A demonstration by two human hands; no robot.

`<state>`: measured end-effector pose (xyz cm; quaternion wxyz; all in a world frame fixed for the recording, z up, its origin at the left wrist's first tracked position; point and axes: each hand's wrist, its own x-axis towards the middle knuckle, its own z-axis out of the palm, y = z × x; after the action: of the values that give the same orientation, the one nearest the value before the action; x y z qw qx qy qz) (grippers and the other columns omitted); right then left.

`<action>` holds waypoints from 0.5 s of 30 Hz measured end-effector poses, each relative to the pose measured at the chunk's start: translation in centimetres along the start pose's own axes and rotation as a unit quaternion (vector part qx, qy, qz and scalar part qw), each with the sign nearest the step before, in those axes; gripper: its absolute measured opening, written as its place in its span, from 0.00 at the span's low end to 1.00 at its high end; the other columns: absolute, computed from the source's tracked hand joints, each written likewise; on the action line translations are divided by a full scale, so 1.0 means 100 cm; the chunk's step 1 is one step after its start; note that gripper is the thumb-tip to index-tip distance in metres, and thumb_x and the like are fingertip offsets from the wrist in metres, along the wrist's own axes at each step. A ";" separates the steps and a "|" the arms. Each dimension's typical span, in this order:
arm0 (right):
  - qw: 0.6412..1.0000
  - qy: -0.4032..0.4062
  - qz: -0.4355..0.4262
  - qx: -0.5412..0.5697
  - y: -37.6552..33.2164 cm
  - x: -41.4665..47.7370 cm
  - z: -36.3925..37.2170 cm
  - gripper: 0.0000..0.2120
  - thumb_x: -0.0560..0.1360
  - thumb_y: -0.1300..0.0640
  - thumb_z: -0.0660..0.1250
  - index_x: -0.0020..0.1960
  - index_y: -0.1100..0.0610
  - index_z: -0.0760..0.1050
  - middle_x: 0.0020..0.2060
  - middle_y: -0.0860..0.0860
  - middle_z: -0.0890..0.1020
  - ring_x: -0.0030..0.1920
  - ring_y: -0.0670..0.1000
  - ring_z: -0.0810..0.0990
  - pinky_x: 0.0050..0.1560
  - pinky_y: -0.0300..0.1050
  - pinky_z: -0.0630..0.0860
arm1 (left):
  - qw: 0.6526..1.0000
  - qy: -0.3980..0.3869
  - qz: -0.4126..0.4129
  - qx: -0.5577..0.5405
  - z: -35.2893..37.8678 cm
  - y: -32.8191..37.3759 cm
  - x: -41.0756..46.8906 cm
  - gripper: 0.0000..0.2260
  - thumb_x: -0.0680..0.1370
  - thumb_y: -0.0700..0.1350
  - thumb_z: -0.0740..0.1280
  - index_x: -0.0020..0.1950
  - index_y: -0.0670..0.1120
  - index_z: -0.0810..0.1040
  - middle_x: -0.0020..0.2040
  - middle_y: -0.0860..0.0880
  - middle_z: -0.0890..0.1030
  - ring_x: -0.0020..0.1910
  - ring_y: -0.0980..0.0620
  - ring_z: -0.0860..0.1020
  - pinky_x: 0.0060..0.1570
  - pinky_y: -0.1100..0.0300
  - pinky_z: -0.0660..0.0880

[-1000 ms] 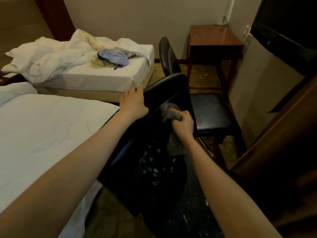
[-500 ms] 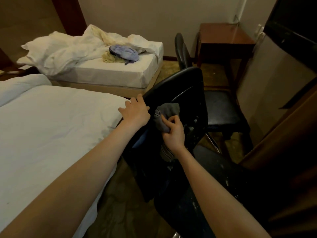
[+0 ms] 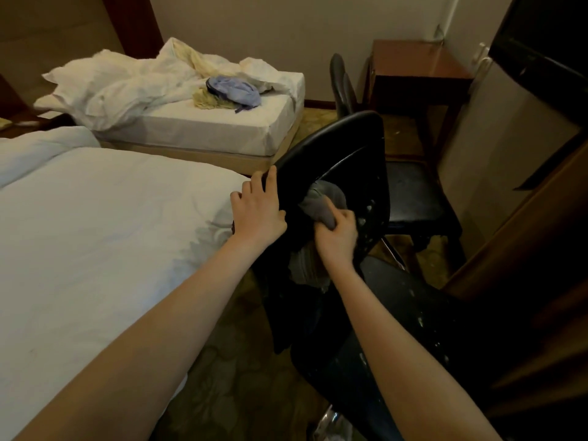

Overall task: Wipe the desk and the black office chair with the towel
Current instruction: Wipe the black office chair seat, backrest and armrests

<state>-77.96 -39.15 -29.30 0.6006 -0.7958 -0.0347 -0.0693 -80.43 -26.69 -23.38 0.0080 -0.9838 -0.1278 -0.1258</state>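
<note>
Right hand (image 3: 337, 233) has slid the towel (image 3: 321, 203) slightly rightward on the black office chair (image 3: 353, 154). White bed (image 3: 95, 233) abuts its left edge — carpet (image 3: 222, 393) open below. Left hand (image 3: 257, 211) clasps that edge, fingers curled; right fingers bunch the towel.

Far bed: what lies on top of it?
Crumpled white sheets, a blue cloth and a yellowish cloth against it. Whatever lies under the sheets is hidden.
</note>
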 end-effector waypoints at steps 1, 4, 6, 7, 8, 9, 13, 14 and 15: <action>0.999 -0.005 -0.033 -0.018 -0.006 -0.008 0.015 0.22 0.76 0.63 0.63 0.69 0.55 0.70 0.53 0.51 0.69 0.53 0.50 0.72 0.56 0.44 0.71 | 1.000 0.000 0.004 0.014 0.002 -0.001 0.000 0.39 0.74 0.52 0.66 0.77 0.45 0.46 0.74 0.42 0.57 0.67 0.42 0.64 0.58 0.51 0.65; 0.991 0.007 -0.114 -0.066 0.012 -0.035 0.047 0.26 0.73 0.64 0.63 0.70 0.53 0.68 0.52 0.54 0.68 0.52 0.53 0.72 0.50 0.45 0.73 | 0.999 0.013 0.009 0.038 0.006 -0.007 -0.004 0.40 0.73 0.50 0.66 0.77 0.45 0.46 0.74 0.41 0.57 0.66 0.41 0.66 0.57 0.51 0.66; 0.992 0.024 -0.104 -0.065 0.033 -0.041 0.050 0.27 0.73 0.66 0.63 0.70 0.52 0.68 0.54 0.55 0.69 0.52 0.54 0.72 0.49 0.47 0.74 | 0.999 0.018 0.018 0.042 0.007 -0.009 -0.005 0.39 0.74 0.52 0.66 0.77 0.44 0.46 0.75 0.41 0.57 0.67 0.41 0.65 0.59 0.51 0.66; 0.994 0.028 -0.084 -0.072 0.042 -0.040 0.050 0.27 0.73 0.66 0.64 0.70 0.52 0.68 0.54 0.55 0.68 0.53 0.54 0.72 0.50 0.47 0.75 | 0.999 0.015 0.020 0.043 0.007 -0.009 -0.004 0.40 0.75 0.53 0.66 0.77 0.44 0.46 0.75 0.41 0.56 0.68 0.42 0.64 0.60 0.51 0.66; 0.995 0.027 -0.050 -0.080 0.051 -0.040 0.048 0.26 0.74 0.66 0.64 0.70 0.52 0.69 0.56 0.55 0.68 0.54 0.54 0.72 0.51 0.48 0.75 | 0.999 0.012 0.021 0.045 0.007 -0.008 -0.003 0.40 0.75 0.53 0.66 0.77 0.44 0.45 0.75 0.41 0.56 0.69 0.42 0.64 0.61 0.50 0.65; 0.996 0.023 0.001 -0.087 0.059 -0.040 0.046 0.24 0.75 0.64 0.63 0.70 0.53 0.69 0.57 0.55 0.68 0.55 0.55 0.73 0.53 0.49 0.74 | 0.999 0.013 0.020 0.046 0.007 -0.007 -0.003 0.40 0.75 0.53 0.66 0.77 0.44 0.45 0.75 0.41 0.56 0.69 0.42 0.63 0.61 0.50 0.65; 0.965 -0.047 0.248 -0.075 0.104 -0.045 0.011 0.17 0.78 0.62 0.60 0.66 0.60 0.71 0.65 0.60 0.67 0.57 0.62 0.74 0.61 0.54 0.71 | 0.999 0.017 0.026 0.035 0.006 -0.005 -0.005 0.39 0.76 0.52 0.66 0.77 0.44 0.45 0.75 0.41 0.55 0.70 0.42 0.62 0.63 0.50 0.64; 0.960 -0.055 0.269 -0.058 0.110 -0.048 -0.001 0.17 0.78 0.62 0.59 0.67 0.59 0.70 0.64 0.60 0.68 0.56 0.62 0.74 0.61 0.54 0.72 | 0.999 0.016 0.030 0.033 0.006 -0.004 -0.006 0.39 0.76 0.52 0.66 0.77 0.44 0.45 0.76 0.40 0.54 0.71 0.42 0.61 0.64 0.50 0.63; 0.961 -0.047 0.271 -0.039 0.110 -0.048 -0.011 0.18 0.79 0.63 0.59 0.68 0.59 0.69 0.63 0.60 0.68 0.56 0.60 0.74 0.62 0.52 0.71 | 0.999 0.016 0.030 0.033 0.007 -0.003 -0.007 0.39 0.76 0.52 0.65 0.77 0.44 0.45 0.76 0.40 0.53 0.71 0.42 0.60 0.65 0.50 0.62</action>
<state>-81.22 -43.07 -40.20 0.5628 -0.8008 0.1565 0.1319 -80.97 -26.52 -24.21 0.0466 -0.9842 -0.1019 -0.1373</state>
